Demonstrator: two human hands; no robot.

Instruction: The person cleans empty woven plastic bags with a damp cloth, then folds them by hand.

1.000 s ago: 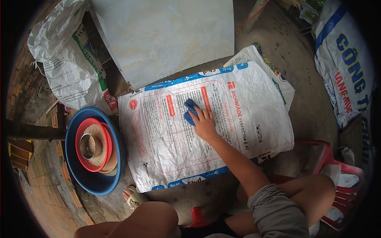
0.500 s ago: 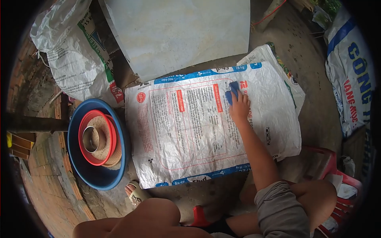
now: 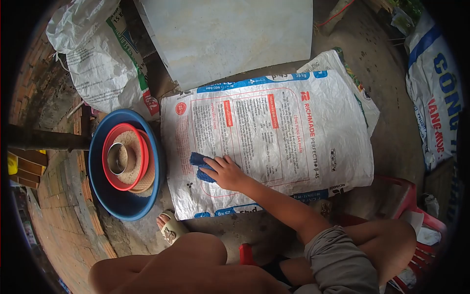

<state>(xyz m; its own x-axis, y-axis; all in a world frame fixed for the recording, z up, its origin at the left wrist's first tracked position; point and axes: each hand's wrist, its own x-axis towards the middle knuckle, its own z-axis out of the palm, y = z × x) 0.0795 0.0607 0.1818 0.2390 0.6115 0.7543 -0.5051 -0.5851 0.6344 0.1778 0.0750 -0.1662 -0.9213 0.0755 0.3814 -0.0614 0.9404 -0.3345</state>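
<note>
Bare concrete floor carries a white printed woven plastic sack (image 3: 293, 137), where the right hand (image 3: 226, 172), grip pressed on a crumpled blue cloth (image 3: 199, 165), wipes its lower-left part near the blue plastic basin (image 3: 125, 206); wiped extent unclear, left hand unseen.

The right hand (image 3: 226, 172) lies over part of the blue cloth (image 3: 198, 160), so only the cloth's left end shows. The left hand is out of view. The sack (image 3: 274, 142) hides most of a second sack (image 3: 338, 61) beneath it at the far right. Small print on the sack is too fine to read. The white slab (image 3: 230, 34) is cut off by the far edge. The dark lens rim swallows the right side of the sack (image 3: 435, 93) at the right.
</note>
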